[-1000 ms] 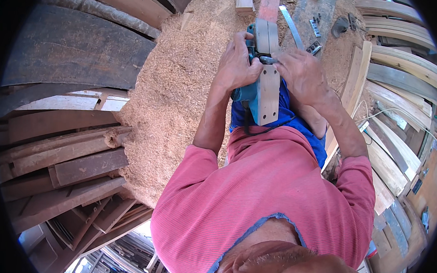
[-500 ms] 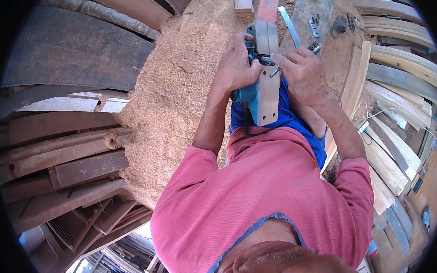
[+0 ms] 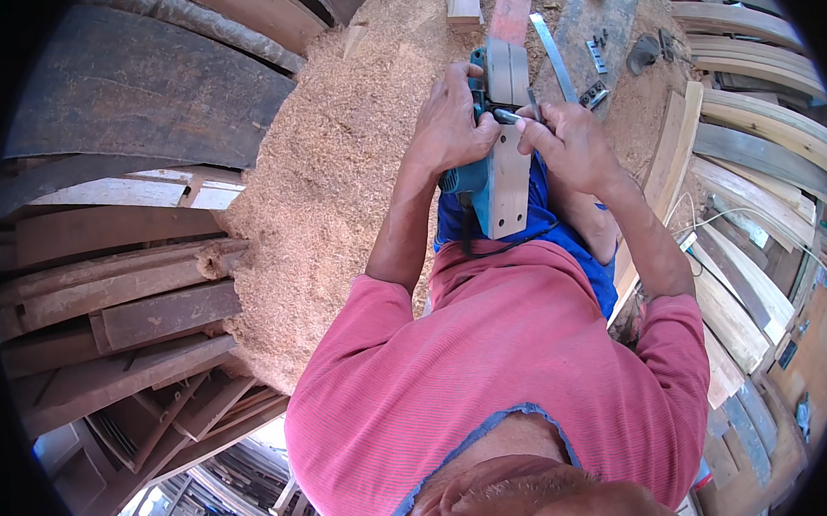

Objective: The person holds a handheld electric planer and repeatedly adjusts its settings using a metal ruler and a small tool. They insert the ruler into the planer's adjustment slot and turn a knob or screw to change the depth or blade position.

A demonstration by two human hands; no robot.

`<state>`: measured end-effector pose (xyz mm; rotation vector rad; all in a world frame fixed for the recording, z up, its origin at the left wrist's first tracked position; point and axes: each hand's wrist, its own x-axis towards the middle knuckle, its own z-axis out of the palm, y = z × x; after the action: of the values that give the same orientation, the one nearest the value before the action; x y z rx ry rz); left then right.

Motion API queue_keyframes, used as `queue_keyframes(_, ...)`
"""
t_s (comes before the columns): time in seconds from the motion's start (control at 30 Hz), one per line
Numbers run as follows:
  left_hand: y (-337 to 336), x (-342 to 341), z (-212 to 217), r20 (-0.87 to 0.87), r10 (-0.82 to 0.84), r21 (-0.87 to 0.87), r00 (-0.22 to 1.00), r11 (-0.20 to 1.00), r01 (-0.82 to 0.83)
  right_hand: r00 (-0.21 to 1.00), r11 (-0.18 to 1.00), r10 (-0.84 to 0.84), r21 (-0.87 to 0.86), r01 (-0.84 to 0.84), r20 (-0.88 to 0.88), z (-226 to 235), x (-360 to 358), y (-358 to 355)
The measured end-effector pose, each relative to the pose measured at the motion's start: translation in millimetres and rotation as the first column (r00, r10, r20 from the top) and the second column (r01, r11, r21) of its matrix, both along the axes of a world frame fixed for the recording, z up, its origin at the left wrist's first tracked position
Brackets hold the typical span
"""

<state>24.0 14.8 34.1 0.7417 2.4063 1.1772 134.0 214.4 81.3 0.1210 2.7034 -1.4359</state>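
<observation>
A teal electric planer (image 3: 509, 185) lies upside down in front of my lap, its flat metal sole facing up. My left hand (image 3: 449, 123) is wrapped round the planer's left side, thumb by the cutter drum (image 3: 505, 116) in the gap between the two sole plates. Just right of the drum, my right hand (image 3: 570, 145) is closed on a slim dark metal tool (image 3: 535, 105), which sticks up past the fingertips. Its exact kind is too small to tell. Fingers of the right hand partly cover the drum.
Wood shavings (image 3: 327, 170) cover the ground. Beyond the planer lie a metal strip (image 3: 553, 58), a small slotted metal piece (image 3: 596, 56) and a dark metal block (image 3: 594, 94). Stacked boards stand left (image 3: 139, 95) and right (image 3: 757, 105). A pale cable (image 3: 753, 208) runs over the right-hand boards.
The tool in my right hand has turned: its end pointed down toward the lower sole plate and now points up. The right hand has shifted slightly down; the left hand keeps its place.
</observation>
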Motion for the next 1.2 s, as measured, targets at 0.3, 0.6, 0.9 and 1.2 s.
queue_keyframes(0.3,-7.2,-4.9,-11.2,0.039,0.022,0.065,0.999,0.998,-0.025,0.960,0.945,-0.175,0.235,0.226,-0.217,-10.4,11.5,34.7)
queue_keyframes(0.6,-21.3,-16.2,-26.2,0.226,0.016,0.157,0.974,0.986,-0.053,0.930,0.938,-0.345,0.071,0.338,0.124,-143.5,43.7,120.1)
queue_keyframes(0.9,-26.3,-18.3,-25.4,0.196,-0.060,0.140,0.979,0.990,0.033,0.934,0.796,-0.340,0.562,0.224,0.109,-179.1,44.8,112.1)
queue_keyframes(1.2,-32.0,-20.8,-25.1,0.221,-0.073,0.159,0.973,0.987,0.038,0.966,0.645,-0.251,0.754,0.125,0.055,-196.0,-27.6,152.5)
